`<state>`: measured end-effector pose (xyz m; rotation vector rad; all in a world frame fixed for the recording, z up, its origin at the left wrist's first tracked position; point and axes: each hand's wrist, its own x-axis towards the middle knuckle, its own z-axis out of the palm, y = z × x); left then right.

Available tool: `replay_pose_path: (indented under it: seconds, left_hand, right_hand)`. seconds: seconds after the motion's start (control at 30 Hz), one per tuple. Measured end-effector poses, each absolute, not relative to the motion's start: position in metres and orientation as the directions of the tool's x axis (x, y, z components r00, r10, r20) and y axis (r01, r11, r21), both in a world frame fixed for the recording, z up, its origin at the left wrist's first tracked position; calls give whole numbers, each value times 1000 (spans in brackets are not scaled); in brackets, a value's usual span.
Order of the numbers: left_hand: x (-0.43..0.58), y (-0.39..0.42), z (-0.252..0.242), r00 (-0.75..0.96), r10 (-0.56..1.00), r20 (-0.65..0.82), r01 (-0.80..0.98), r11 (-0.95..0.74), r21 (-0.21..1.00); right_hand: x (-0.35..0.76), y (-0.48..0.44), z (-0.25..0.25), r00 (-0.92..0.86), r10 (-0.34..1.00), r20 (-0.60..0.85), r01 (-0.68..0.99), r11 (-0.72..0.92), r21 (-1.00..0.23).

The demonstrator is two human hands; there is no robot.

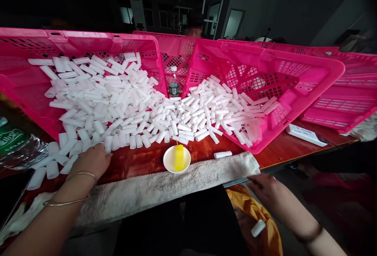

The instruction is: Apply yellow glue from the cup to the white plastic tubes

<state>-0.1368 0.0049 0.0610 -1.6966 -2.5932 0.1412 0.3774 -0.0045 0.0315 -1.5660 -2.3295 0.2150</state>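
Note:
My left hand (91, 161) is at the near edge of a large pile of short white plastic tubes (118, 95). Its thumb and finger are closed on one upright white tube (108, 144). To the right, my right hand (266, 189) is beyond the table's front edge, over a yellow-orange sack (250, 205). Its fingers are loosely stretched, with nothing visible in them. Below that hand, a single white tube (258, 228) shows against the sack, apart from the fingers. Between my hands stands a small white dish (167, 161) with a yellow block (179, 158) in it.
Two tilted pink baskets (312, 65) spill tubes onto the red-brown table (132, 161). A rolled towel (176, 185) lines the front edge. One loose tube (223, 154) lies by it. Bottles (173, 83) stand behind and at left; a white power strip (306, 135) lies right. A person is behind.

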Motion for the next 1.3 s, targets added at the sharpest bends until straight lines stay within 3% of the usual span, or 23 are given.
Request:
replay_pose_path:
  seconds: [0.1,0.2,0.27,0.37,0.47,0.53,0.63,0.73,0.83,0.93,1.03,1.1,1.23,1.3]
  left_hand:
    - [-144,9,55,-374,925,-58,926,370,-70]
    - [-138,5,52,-350,930,-113,937,350,-23]
    - [-133,-2,52,-317,939,-129,945,324,34]
    - [-118,-17,53,-203,979,-9,963,201,181]
    - [-90,-30,55,-109,988,111,926,60,371]
    - [-69,-34,54,-68,991,111,869,4,495]
    - [-41,-31,48,20,996,89,793,-70,606]
    - [-22,-25,39,82,992,95,755,-124,643]
    - [-9,-18,27,80,987,141,737,-154,658]
    - [-1,-9,14,62,984,167,741,-158,653]
    - [3,-1,4,41,988,147,729,-131,672]
    - [3,2,2,25,991,135,706,-113,699]
    - [3,2,2,19,992,124,675,-105,731]
    - [3,0,3,19,994,110,672,-94,735]
  right_hand:
    - [339,45,36,-410,877,248,834,471,-287]
    - [311,86,39,-579,800,159,767,600,-228]
    - [301,98,42,-651,750,114,712,656,-250]
    - [286,92,44,-575,777,257,639,623,-451]
    - [263,77,41,-487,783,388,397,593,-700]
    - [244,72,34,-523,750,406,266,596,-758]
    - [219,74,22,-585,688,429,251,657,-711]
    - [207,80,10,-617,638,461,305,734,-607]
    - [207,84,3,-647,604,466,291,760,-581]
    - [210,87,0,-683,586,436,206,727,-655]
    - [210,90,0,-658,680,324,163,549,-820]
    - [210,90,1,-634,719,285,204,511,-835]
    - [215,87,4,-727,557,402,228,748,-624]
    - [218,86,4,-767,486,420,189,796,-575]
